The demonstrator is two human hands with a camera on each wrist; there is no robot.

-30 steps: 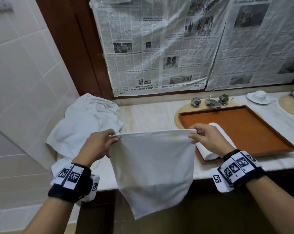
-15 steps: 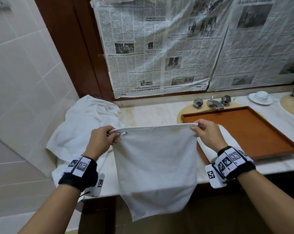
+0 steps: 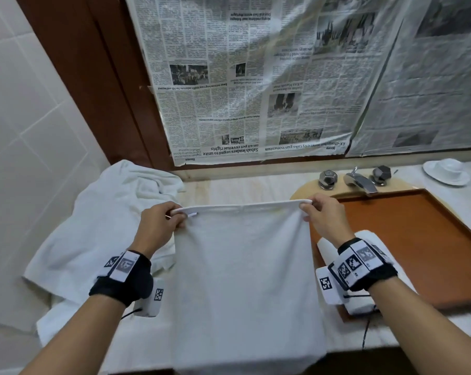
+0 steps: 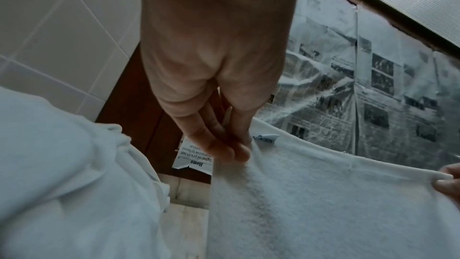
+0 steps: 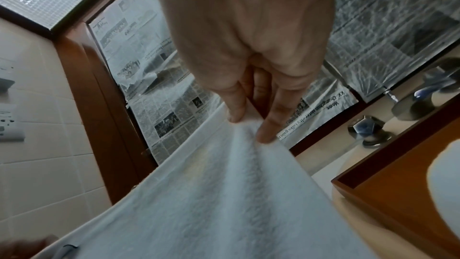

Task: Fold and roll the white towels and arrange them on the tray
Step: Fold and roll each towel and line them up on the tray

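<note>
Left hand (image 3: 158, 226) and right hand (image 3: 325, 217) pinch towel (image 3: 242, 280) corners (stretched taut).

Passage left of the pinched corners is being blocked by the heaped towels (image 3: 99, 234). Right of the grip, the tray (image 3: 407, 239) rim and a rolled towel (image 3: 364, 301) are standing close. Bare counter (image 3: 242, 188) is being left open beyond the grip.

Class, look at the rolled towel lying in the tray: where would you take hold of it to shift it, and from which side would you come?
Grip the rolled towel around its middle, coming from above with fingers across the roll. It lies on its side along the tray's left wall, so that wall probably blocks a sideways reach, and pinching one end would likely loosen the roll. Both hands are busy now: the left hand and right hand pinch the hanging towel's corners.
</note>
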